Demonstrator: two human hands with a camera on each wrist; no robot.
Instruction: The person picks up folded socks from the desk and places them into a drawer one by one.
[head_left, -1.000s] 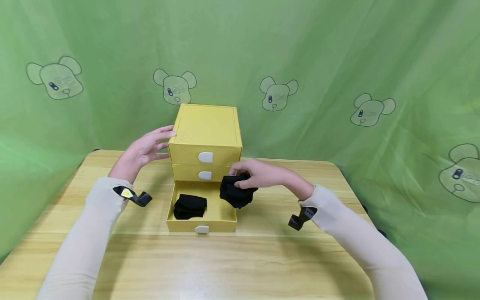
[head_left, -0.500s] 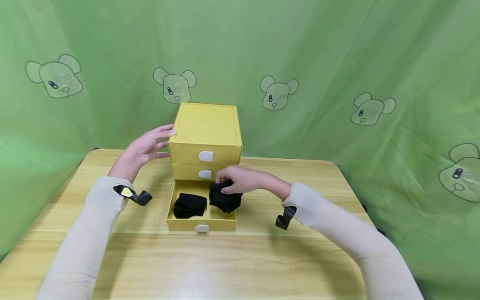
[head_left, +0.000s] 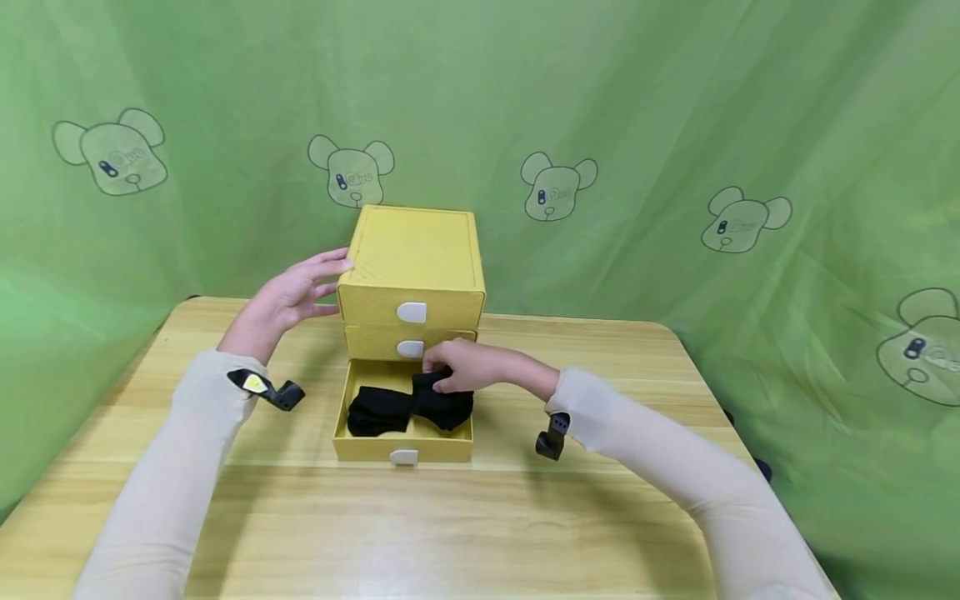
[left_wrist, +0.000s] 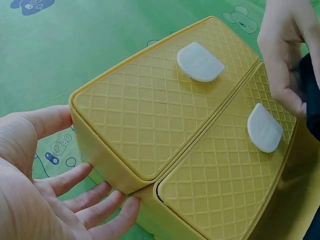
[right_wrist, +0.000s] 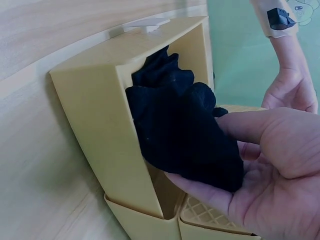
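Note:
My right hand (head_left: 468, 367) pinches a folded black cloth (head_left: 444, 408) between thumb and fingers, low in the right half of the pulled-out bottom drawer (head_left: 403, 451). Close up in the right wrist view, the soft cloth (right_wrist: 185, 135) overlaps the drawer's side wall. A second folded black cloth (head_left: 378, 411) lies in the drawer's left half. My left hand (head_left: 288, 296) touches the left side of the yellow drawer cabinet (head_left: 416, 250) with extended, spread fingers. In the left wrist view, its thumb and fingertips are right at the cabinet's edge.
The cabinet's upper two drawers, with white tabs (head_left: 411, 312), are pushed in. It stands toward the back of a wooden table (head_left: 570, 517). A green curtain (head_left: 637, 100) printed with bear heads hangs behind and beside the table.
My right hand has moved left and down with the black cloth, from over the drawer's right edge into its right half. The left hand has stayed at the cabinet.

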